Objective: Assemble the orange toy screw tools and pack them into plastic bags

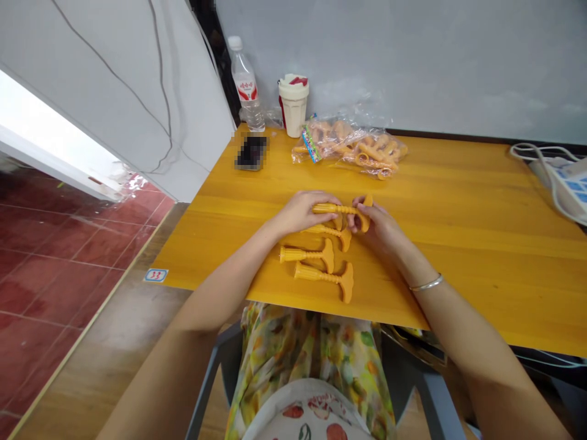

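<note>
Between my hands is an orange plastic T-shaped piece with a ribbed shaft, held level just above the table. My left hand has its fingers round the shaft's plain end at the left. At the right, my right hand grips the curved crossbar end. Close below lies a similar T-shaped piece, partly hidden by my left hand, with part of another showing beside the fingers. Nearer to me, a third piece and a front piece lie side by side, crossbars to the right.
Behind my hands, a clear plastic bag holds several orange parts. A white cup, a water bottle and a blurred dark phone-like object stand or lie at the back left. White cables cross the right edge. A number label marks the left corner.
</note>
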Tool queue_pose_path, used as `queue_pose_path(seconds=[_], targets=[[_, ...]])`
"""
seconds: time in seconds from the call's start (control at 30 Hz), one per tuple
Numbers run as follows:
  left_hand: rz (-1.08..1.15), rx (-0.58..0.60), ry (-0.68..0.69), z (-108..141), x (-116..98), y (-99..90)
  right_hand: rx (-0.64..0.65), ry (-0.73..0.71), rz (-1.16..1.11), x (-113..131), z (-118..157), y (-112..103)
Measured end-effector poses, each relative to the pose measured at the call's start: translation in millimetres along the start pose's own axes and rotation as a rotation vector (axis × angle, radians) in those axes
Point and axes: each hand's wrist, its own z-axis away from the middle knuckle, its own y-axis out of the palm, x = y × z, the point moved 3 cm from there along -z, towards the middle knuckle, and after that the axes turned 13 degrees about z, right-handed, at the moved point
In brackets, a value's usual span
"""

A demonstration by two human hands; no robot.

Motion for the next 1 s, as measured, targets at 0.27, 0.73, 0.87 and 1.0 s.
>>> queue_pose_path(seconds=[0.27, 0.73, 0.87, 1.0], targets=[[0.000, -0.176, -0.081, 1, 6, -9.7, -0.259, -0.249, 0.547, 2, -2, -21], [-0.122, -0.107, 0.097, 3, 4, -1.7, -0.129, 0.048, 0.451, 2, 3, -8], [-0.111, -0.194, 0.059, 2, 10, -7.1, -0.369, -0.182, 0.638, 1, 0, -23], [-0.109, -0.204, 0.067, 2, 9, -7.4, -0.344, -0.406, 1.011, 7, 2, -24]])
